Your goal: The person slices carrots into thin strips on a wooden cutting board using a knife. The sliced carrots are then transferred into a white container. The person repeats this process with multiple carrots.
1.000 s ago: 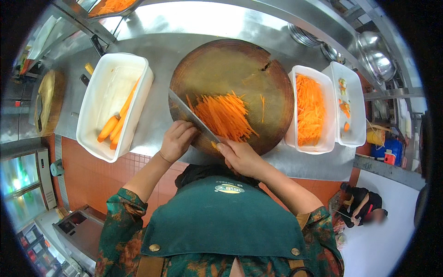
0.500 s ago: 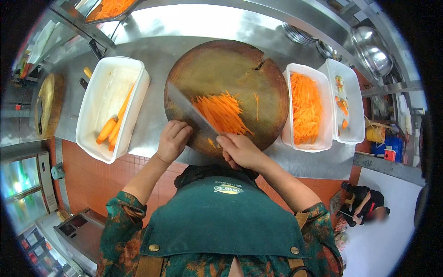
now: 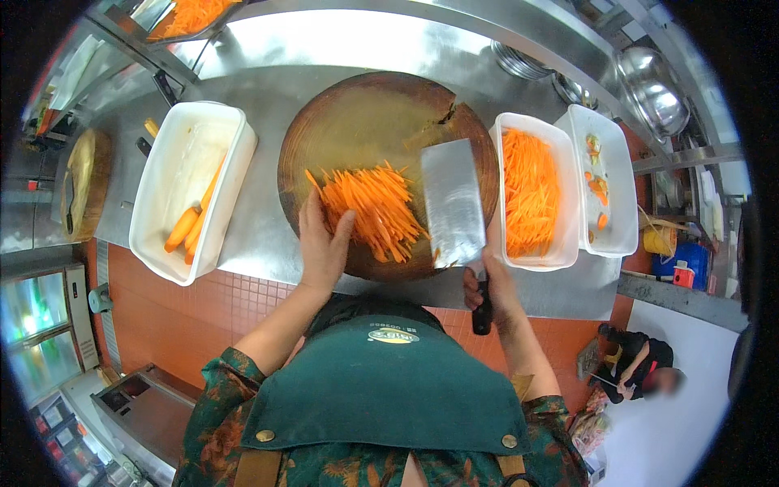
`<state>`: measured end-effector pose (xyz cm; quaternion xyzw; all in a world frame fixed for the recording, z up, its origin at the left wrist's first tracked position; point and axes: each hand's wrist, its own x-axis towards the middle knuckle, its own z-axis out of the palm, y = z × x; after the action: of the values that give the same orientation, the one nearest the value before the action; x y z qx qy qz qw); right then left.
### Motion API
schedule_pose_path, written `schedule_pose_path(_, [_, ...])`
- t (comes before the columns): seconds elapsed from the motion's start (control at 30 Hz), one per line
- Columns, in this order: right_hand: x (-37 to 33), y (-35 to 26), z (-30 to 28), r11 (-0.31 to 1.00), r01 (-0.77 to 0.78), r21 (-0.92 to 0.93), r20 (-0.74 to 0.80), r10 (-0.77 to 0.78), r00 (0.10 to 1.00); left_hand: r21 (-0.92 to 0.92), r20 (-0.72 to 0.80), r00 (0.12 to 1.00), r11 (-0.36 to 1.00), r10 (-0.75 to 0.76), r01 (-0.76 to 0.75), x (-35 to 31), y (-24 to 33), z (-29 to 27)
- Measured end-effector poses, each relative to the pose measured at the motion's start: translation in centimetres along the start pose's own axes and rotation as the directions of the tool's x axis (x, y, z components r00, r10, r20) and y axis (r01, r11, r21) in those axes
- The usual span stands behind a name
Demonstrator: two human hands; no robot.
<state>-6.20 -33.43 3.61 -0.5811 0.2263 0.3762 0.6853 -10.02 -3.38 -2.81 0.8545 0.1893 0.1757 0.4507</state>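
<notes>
A pile of shredded carrot lies on the round wooden chopping board. My left hand rests against the pile's left side, fingers stretched up and thumb spread apart, open. In my right hand is a cleaver, gripped by its dark handle. Its broad blade lies flat-looking over the board's right part, to the right of the pile; whether it touches the wood I cannot tell.
Left of the board stands a white tub with a few whole carrots. On the right, one white tub holds shredded carrot, and another holds scraps. A metal shelf rail crosses the far side. A person sits at lower right.
The cleaver has swung from the pile's left side to its right, its blade now broadside. My left hand has moved up and opened against the pile, which looks more gathered.
</notes>
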Motion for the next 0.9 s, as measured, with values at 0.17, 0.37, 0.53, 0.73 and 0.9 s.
schedule_pose_path(0.17, [1.5, 2.1, 2.2, 0.998, -0.034, -0.043, 0.21, 0.043, 0.977, 0.094, -0.011, 1.0, 0.996, -0.005, 0.006, 0.0, 2.6, 2.6])
schedule_pose_path(0.37, [3.9, 2.1, 5.6, 0.997, -0.047, -0.054, 0.446, 0.066, 0.893, -0.002, -0.148, 0.989, 1.0, 0.023, -0.023, 1.8, 3.3, 5.3])
schedule_pose_path(0.53, [3.3, 0.8, 4.7, 0.999, 0.013, 0.038, 0.474, -0.03, 0.88, -0.119, -0.118, 0.993, 0.993, 0.001, -0.015, 3.3, 4.5, 6.7])
schedule_pose_path(0.73, [-0.2, -1.8, -0.8, 0.97, 0.12, 0.214, 0.16, -0.156, 0.975, -0.294, 0.038, 0.961, 0.922, 0.275, -0.253, 5.5, 12.2, 14.3])
schedule_pose_path(0.9, [-2.8, -4.1, -6.5, 0.901, 0.188, 0.391, -0.132, -0.147, 0.98, -0.422, 0.219, 0.925, 0.885, 0.31, -0.196, 4.6, 17.7, 24.2])
